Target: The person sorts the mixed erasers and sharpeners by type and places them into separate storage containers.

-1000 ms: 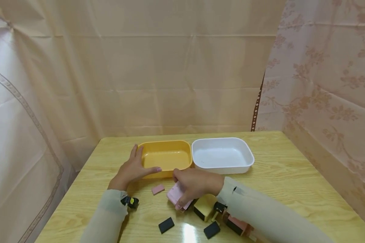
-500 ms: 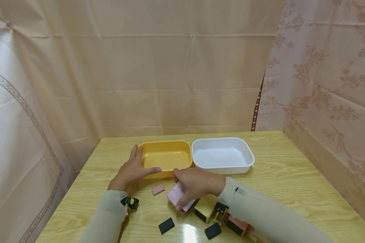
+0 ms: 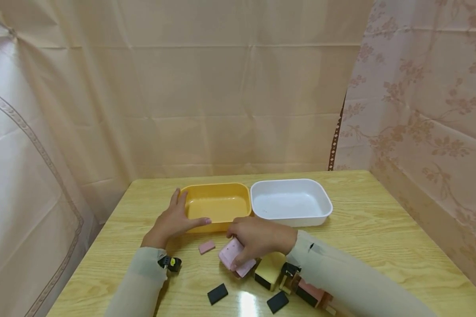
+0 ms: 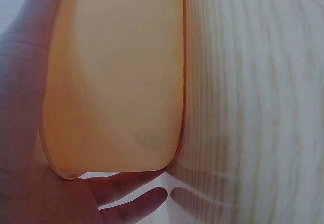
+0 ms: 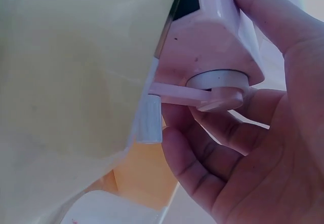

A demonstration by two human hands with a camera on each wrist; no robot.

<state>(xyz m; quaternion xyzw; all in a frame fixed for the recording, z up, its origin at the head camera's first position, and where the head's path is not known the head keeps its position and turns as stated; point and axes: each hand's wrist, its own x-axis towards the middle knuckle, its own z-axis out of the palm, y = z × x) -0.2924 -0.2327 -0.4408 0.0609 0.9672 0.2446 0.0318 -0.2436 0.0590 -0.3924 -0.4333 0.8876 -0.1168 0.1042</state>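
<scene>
My left hand (image 3: 173,221) holds the left end of the yellow plastic tray (image 3: 217,226), thumb along its front rim and fingers at the far left corner. Up close in the left wrist view, the tray's wall (image 4: 121,82) stands on the table. In front of the trays, my right hand (image 3: 258,237) grips a pink pencil sharpener (image 3: 231,252) from above. Its crank arm (image 5: 177,93) and white knob (image 5: 150,118) show in the right wrist view. Beside that hand stands a yellow sharpener (image 3: 270,267); a red one (image 3: 310,291) is partly hidden by the right sleeve.
A white tray (image 3: 321,219) adjoins the yellow tray on the right. On the table lie a small pink block (image 3: 206,247) and two black blocks, one left (image 3: 217,293) and one right (image 3: 277,302). A fabric curtain (image 3: 238,110) hangs behind the table.
My right hand has shifted very slightly to the right and up, and the pink sharpener has tilted a little in its grip. The left hand has stayed on the yellow tray.
</scene>
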